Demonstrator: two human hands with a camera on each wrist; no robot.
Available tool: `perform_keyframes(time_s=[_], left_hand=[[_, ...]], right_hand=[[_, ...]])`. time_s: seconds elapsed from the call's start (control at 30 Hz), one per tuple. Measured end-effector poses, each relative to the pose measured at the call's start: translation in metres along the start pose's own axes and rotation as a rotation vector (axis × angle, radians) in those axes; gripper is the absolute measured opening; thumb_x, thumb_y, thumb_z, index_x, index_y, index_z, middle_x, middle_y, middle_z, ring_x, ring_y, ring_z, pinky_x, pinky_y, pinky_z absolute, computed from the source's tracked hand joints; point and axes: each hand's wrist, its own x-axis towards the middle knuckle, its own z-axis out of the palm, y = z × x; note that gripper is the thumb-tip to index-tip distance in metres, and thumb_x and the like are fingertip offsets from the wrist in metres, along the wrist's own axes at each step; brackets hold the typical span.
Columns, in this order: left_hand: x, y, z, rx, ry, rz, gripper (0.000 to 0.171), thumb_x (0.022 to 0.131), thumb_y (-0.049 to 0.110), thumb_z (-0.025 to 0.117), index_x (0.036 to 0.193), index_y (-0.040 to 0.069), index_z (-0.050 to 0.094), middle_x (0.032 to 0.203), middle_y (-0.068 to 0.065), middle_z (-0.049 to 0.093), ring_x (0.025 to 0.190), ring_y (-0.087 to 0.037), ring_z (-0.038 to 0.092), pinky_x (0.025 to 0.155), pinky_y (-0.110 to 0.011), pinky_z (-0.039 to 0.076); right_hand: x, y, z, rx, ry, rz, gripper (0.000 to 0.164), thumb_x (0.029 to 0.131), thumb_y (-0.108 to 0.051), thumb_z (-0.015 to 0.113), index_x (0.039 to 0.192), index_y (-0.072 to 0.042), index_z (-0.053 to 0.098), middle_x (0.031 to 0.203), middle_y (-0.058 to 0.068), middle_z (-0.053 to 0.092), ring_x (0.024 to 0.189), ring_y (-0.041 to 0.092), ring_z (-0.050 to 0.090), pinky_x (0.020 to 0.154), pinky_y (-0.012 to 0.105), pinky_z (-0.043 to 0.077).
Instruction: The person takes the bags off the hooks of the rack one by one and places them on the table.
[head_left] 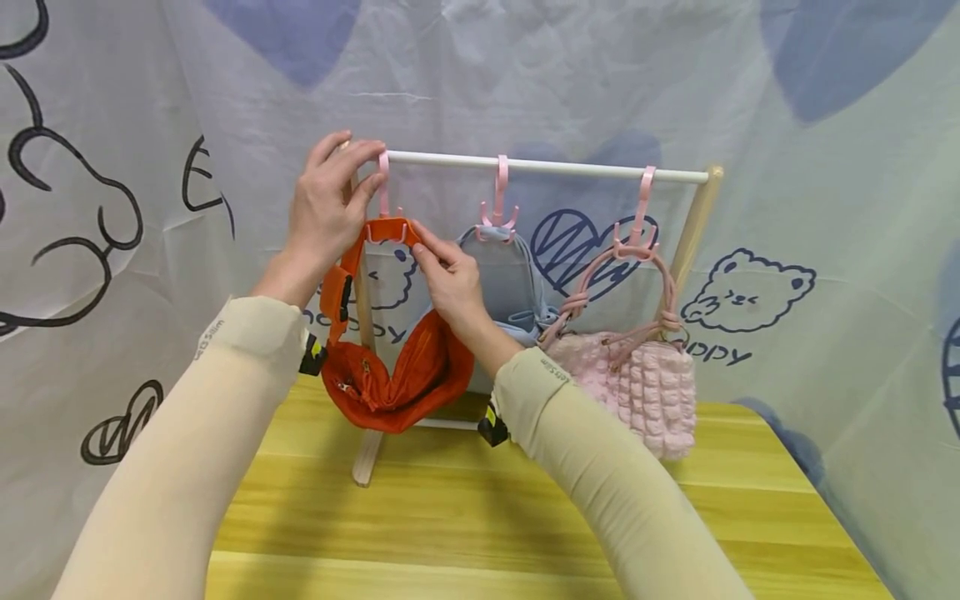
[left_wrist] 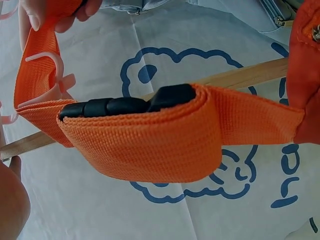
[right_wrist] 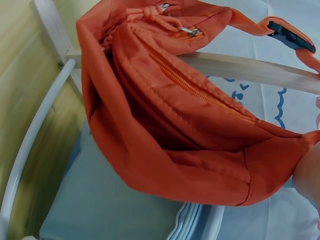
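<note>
An orange waist bag (head_left: pixel 397 375) hangs by its strap (head_left: pixel 386 229) from a pink hook (head_left: pixel 384 187) on the rack's left end. My left hand (head_left: pixel 322 200) pinches this hook near the rail, index finger at its top and thumb against its stem. My right hand (head_left: pixel 453 279) pinches the orange strap just right of the hook's prongs. Black buckle (left_wrist: pixel 125 106) and folded webbing sit along the strap in the left wrist view. In the right wrist view the bag body (right_wrist: pixel 175 115) sags, showing its zippers.
A light blue backpack (head_left: pixel 495 271) hangs from the middle pink hook (head_left: pixel 501 192). On the right hook (head_left: pixel 642 204) hangs a pink puffy handbag (head_left: pixel 652 392). The white rail (head_left: pixel 570 168) joins wooden posts, standing on a wood-grain table (head_left: pixel 420 525) before a printed cloth (head_left: pixel 825 192).
</note>
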Motion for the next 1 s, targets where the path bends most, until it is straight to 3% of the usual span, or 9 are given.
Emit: perform_keyframes(time_s=[0.13, 0.3, 1.0], left_hand=[[-0.001, -0.001, 0.000, -0.002, 0.003, -0.009, 0.034, 0.103, 0.021, 0.065, 0.134, 0.007, 0.070, 0.133, -0.010, 0.071, 0.142, -0.033, 0.047, 0.122, -0.038, 0.035], [-0.002, 0.000, -0.001, 0.001, -0.011, -0.017, 0.033, 0.104, 0.020, 0.064, 0.134, 0.007, 0.070, 0.133, -0.010, 0.070, 0.142, -0.032, 0.046, 0.122, -0.036, 0.034], [0.000, 0.001, -0.003, -0.004, -0.020, -0.017, 0.034, 0.103, 0.020, 0.066, 0.134, 0.007, 0.070, 0.133, -0.010, 0.070, 0.142, -0.031, 0.046, 0.122, -0.036, 0.035]], right_hand=[[0.000, -0.003, 0.003, 0.013, 0.010, 0.011, 0.036, 0.102, -0.012, 0.068, 0.138, -0.011, 0.067, 0.119, 0.014, 0.071, 0.100, 0.010, 0.060, 0.082, 0.018, 0.049], [0.001, -0.005, 0.005, 0.032, 0.024, 0.015, 0.036, 0.101, -0.008, 0.068, 0.137, -0.009, 0.067, 0.119, 0.016, 0.071, 0.104, 0.014, 0.061, 0.085, 0.016, 0.049], [0.010, -0.018, 0.007, 0.114, 0.037, 0.049, 0.034, 0.102, -0.008, 0.067, 0.136, -0.009, 0.069, 0.116, 0.016, 0.069, 0.096, 0.009, 0.059, 0.083, 0.017, 0.051]])
